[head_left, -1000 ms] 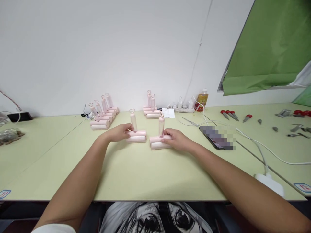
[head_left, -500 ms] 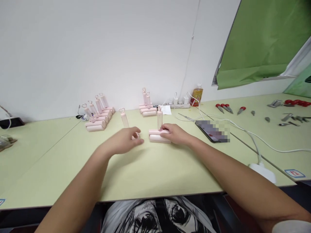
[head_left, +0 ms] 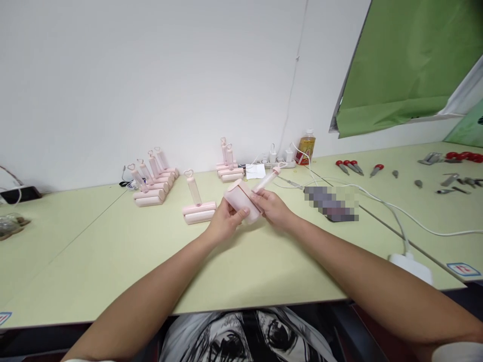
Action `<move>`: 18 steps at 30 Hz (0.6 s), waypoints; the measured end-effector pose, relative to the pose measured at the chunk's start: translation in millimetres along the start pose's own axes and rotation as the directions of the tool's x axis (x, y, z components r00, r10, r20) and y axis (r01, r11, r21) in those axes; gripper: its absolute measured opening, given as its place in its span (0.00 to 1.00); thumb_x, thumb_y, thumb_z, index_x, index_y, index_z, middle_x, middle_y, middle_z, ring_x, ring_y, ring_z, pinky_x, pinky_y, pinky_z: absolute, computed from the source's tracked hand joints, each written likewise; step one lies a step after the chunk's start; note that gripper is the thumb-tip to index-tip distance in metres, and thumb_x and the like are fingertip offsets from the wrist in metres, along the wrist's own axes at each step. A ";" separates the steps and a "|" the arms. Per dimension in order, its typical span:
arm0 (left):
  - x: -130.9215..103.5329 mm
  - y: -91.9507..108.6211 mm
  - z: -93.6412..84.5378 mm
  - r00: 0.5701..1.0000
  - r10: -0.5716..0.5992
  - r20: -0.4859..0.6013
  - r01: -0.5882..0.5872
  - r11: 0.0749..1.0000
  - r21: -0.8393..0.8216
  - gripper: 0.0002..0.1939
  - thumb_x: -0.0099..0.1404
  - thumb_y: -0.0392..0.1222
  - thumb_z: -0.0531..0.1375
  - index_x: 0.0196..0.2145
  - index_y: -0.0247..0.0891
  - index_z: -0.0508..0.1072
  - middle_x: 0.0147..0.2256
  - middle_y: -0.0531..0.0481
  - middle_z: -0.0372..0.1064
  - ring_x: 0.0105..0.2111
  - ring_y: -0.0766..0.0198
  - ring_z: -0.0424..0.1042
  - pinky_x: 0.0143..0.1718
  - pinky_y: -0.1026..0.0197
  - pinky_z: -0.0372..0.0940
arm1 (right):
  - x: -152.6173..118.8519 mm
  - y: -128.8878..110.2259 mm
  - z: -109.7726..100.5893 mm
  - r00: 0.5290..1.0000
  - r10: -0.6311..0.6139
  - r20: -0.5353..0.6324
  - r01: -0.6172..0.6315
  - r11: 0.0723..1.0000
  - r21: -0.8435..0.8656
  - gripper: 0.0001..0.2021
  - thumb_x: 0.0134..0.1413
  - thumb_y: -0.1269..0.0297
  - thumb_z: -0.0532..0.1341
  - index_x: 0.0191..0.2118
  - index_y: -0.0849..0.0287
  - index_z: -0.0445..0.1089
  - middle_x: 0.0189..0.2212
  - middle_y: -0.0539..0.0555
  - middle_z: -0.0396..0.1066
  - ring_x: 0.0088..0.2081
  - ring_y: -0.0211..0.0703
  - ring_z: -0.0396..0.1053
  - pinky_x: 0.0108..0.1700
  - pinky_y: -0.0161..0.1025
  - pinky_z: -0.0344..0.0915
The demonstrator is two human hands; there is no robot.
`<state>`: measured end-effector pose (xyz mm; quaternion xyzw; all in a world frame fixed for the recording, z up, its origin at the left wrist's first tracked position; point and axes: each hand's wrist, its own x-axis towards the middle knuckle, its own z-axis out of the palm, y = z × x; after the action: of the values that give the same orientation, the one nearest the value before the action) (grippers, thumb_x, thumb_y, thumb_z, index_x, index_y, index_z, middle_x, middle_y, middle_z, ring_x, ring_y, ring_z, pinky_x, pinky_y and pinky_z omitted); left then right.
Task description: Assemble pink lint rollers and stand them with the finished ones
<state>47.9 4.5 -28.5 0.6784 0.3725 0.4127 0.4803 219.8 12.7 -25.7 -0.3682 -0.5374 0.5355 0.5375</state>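
Observation:
Between both hands a pink lint roller is held tilted above the table, its clear handle with a heart-shaped loop pointing up and right. My left hand grips the roller head from the left, thumb across the front. My right hand is closed round the head near the base of the handle. Just left of my hands another pink lint roller stands on the table, handle upright. Fingers partly hide the held roller's lower edge.
A row of pink lint rollers stands at the back left, and a smaller group at the back centre. To the right lie a phone, white cables, a power strip, a drink bottle and red-handled tools.
The right-hand lint roller has been lifted off the table and tilted. My left hand has moved right from beside the other roller and taken hold of its head too.

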 end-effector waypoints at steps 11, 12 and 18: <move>6.4 7.4 -10.8 0.991 -0.020 -0.131 0.022 1.000 0.017 0.25 0.62 0.53 0.55 0.53 0.44 0.51 0.42 0.49 0.68 0.33 0.65 0.71 0.29 0.61 0.70 | 13.1 -16.8 -12.9 0.888 -0.186 -0.421 0.260 0.957 0.126 0.19 0.46 0.45 0.63 0.27 0.57 0.64 0.24 0.50 0.69 0.28 0.40 0.68 0.32 0.37 0.67; 9.1 9.9 -14.2 0.990 -0.022 -0.137 0.033 0.996 0.079 0.25 0.62 0.54 0.54 0.53 0.44 0.52 0.41 0.49 0.68 0.32 0.65 0.71 0.28 0.61 0.69 | 17.1 -18.5 -19.1 0.837 -0.209 -0.506 0.298 0.949 0.100 0.19 0.46 0.44 0.62 0.27 0.57 0.63 0.23 0.49 0.68 0.27 0.40 0.67 0.31 0.37 0.66; 37.5 25.1 -18.0 0.998 0.013 0.054 -0.050 0.635 0.771 0.29 0.57 0.52 0.60 0.55 0.44 0.63 0.45 0.44 0.70 0.41 0.52 0.71 0.40 0.54 0.66 | 34.3 -21.2 -53.2 0.626 -0.305 -0.718 0.381 0.922 -0.060 0.20 0.48 0.44 0.61 0.24 0.55 0.59 0.20 0.46 0.62 0.23 0.37 0.63 0.28 0.36 0.63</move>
<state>48.5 38.0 6.8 0.8337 0.4905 0.2076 0.1455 270.2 52.3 -6.9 -0.4106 -0.3190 0.2628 0.8128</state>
